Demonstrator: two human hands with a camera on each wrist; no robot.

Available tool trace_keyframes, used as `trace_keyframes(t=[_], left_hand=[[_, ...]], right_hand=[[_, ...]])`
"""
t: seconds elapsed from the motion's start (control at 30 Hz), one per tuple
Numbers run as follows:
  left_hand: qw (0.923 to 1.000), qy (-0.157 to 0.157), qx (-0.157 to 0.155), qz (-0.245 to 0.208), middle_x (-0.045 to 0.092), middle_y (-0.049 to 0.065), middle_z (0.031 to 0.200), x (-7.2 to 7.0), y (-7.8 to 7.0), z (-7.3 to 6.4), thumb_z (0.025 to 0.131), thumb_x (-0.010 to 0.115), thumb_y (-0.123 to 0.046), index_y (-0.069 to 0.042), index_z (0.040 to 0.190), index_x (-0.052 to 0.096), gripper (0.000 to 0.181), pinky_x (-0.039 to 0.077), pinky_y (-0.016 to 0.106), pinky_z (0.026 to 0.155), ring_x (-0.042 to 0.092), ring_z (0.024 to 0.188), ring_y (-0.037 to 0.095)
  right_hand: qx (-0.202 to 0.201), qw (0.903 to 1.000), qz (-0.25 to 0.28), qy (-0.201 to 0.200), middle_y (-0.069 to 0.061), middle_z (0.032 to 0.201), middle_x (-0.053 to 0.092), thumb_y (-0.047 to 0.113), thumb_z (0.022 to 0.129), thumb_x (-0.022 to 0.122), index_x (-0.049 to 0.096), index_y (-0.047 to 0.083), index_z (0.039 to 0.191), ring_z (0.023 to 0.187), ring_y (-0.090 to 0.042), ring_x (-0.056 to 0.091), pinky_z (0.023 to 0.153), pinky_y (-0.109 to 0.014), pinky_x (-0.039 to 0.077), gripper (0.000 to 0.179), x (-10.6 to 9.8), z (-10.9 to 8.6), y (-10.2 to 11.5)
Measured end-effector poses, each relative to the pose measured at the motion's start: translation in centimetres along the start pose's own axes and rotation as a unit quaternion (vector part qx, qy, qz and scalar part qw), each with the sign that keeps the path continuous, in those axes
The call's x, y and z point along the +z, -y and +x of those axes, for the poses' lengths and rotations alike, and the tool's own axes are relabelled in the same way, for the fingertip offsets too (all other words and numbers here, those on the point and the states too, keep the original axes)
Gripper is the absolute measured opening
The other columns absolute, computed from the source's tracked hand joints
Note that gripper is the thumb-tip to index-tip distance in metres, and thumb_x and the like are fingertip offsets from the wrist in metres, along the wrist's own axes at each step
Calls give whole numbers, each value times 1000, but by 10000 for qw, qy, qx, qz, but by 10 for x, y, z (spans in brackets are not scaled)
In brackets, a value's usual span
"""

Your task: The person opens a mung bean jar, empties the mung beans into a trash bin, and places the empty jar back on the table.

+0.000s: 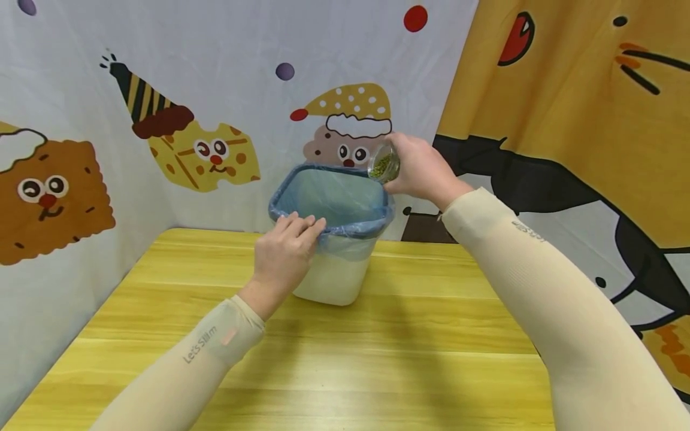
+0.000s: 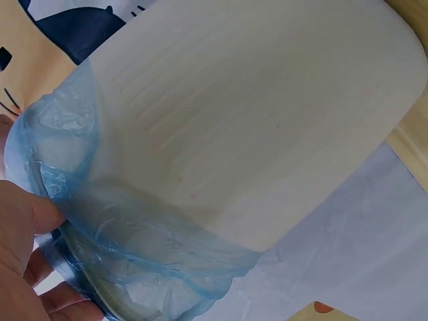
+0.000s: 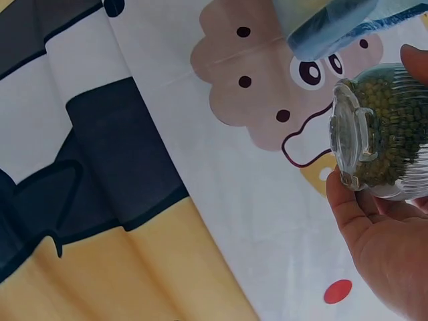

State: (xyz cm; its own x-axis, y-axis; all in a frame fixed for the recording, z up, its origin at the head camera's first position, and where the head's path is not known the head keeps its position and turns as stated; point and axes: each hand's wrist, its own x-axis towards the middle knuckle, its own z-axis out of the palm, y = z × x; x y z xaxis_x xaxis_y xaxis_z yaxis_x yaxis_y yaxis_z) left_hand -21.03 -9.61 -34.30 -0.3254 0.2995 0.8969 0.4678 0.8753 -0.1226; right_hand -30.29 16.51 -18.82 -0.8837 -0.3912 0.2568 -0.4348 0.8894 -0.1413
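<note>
A white trash bin (image 1: 338,269) stands on the table, lined with a blue plastic bag (image 1: 356,229) folded over its rim. My left hand (image 1: 286,248) grips the near rim through the bag. In the left wrist view, the thumb (image 2: 45,215) presses the outside of the bin while the fingers reach over the edge. At the bin's right back corner, my right hand (image 1: 423,167) holds a small ribbed glass jar (image 3: 384,134) of green beans. Its mouth tilts toward the bin, and the beans (image 1: 383,166) show inside the glass.
The wood-patterned table (image 1: 334,371) extends around the bin. Behind it hangs a pale cloth (image 1: 215,72) with cartoon figures, and a yellow printed curtain (image 1: 566,108) is at the right, close to my right arm.
</note>
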Motion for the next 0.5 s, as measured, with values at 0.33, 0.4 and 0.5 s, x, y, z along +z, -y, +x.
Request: trace_keyframes(t=[0.33,0.4,0.5], left_hand=[[10000,-67,8,-62,83,8,105,-2,-2,3,92,83,-9,-13,112,85,21,66,51,91,81,99,35],[10000,-57,-7,-68,83,8,105,-2,-2,2,92,83,-9,-13,113,85,21,66,51,91,81,99,35],[10000,-61,7,-50,83,8,105,-2,-2,1,91,84,-9,-13,113,85,22,66,51,91,81,99,36]], right_hand=[[-158,9989,-438,-6,-20,147,59,16,86,88,42,7,158,136,-42,54,108,-58,55,86,-7,4,3],[-186,9984,-539,-11,-21,146,59,17,86,88,43,7,158,136,-42,54,109,-58,54,85,-8,5,4],[-197,9977,-651,-3,-21,145,59,17,87,88,43,7,157,136,-43,54,111,-59,53,84,-9,5,5]])
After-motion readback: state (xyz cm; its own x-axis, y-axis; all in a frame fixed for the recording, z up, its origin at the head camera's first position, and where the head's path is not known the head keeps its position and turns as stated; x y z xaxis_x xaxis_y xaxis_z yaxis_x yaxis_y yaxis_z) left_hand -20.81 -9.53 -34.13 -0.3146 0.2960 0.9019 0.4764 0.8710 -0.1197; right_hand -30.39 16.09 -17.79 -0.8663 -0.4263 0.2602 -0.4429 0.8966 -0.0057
